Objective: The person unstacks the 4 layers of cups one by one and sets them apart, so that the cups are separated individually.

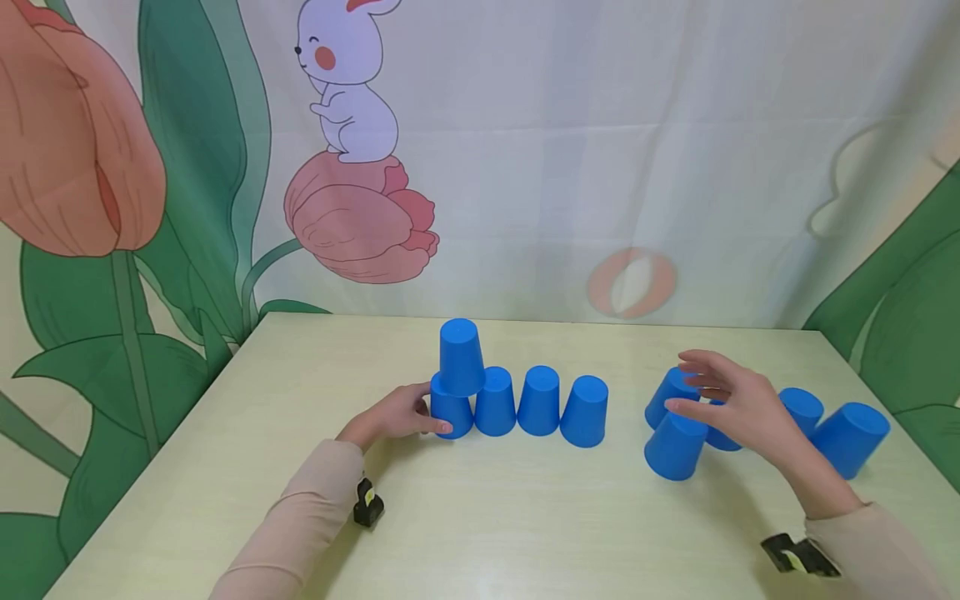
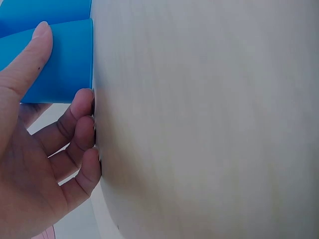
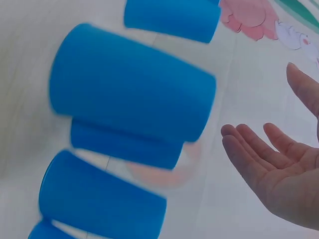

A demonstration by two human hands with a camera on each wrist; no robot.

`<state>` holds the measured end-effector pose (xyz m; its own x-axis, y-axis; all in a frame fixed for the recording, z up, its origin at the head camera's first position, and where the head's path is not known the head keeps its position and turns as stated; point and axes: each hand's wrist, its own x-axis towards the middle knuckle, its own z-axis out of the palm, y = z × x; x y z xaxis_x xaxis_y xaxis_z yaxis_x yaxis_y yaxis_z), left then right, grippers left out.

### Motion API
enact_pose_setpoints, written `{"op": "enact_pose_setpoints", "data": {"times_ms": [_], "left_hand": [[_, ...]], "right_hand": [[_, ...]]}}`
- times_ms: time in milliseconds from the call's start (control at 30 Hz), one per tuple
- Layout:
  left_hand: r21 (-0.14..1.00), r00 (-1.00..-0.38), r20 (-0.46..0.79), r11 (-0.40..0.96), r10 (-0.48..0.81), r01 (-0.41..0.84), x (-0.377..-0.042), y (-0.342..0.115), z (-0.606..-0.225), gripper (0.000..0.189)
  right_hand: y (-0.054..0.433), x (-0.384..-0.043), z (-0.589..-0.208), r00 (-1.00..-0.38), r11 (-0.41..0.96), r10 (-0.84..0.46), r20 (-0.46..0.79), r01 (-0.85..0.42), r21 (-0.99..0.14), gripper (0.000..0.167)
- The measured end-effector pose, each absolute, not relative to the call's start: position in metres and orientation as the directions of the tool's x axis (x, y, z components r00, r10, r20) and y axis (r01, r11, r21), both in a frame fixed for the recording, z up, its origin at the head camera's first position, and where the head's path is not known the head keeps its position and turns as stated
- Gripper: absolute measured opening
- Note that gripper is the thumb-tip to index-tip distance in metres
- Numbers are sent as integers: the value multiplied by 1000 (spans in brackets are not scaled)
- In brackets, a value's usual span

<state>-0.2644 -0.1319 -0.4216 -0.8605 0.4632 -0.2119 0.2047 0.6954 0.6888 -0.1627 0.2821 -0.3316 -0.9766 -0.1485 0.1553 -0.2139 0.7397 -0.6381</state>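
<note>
Four blue cups stand upside down in a row, including a middle one (image 1: 539, 402); another blue cup (image 1: 461, 358) sits on top at the row's left end, overlapping the first two. My left hand (image 1: 405, 412) holds the leftmost lower cup (image 2: 70, 62) at its base, thumb across the front and index finger round behind. The other fingers curl by the table top. My right hand (image 1: 738, 408) is raised over the right-hand group of cups, fingers spread and nothing in its grasp. Nearest below it are a front cup (image 1: 675, 448) and a back cup (image 1: 667, 396).
More upside-down cups, one partly hidden (image 1: 723, 433), one behind my wrist (image 1: 801, 408) and one tilted-looking (image 1: 851, 439), stand at the table's right. A printed curtain (image 1: 525, 167) hangs behind the pale table (image 1: 525, 525).
</note>
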Motion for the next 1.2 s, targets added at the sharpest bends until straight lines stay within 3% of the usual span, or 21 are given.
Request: {"op": "enact_pose_setpoints", "data": {"times_ms": [567, 1200], "left_hand": [[683, -863, -221, 704, 455, 196, -262, -131, -419, 69], [679, -861, -216, 704, 460, 206, -263, -132, -420, 69]], "right_hand": [[210, -200, -341, -949, 454, -231, 213, -299, -840, 64], [132, -223, -331, -893, 358, -366, 264, -396, -846, 61]]}}
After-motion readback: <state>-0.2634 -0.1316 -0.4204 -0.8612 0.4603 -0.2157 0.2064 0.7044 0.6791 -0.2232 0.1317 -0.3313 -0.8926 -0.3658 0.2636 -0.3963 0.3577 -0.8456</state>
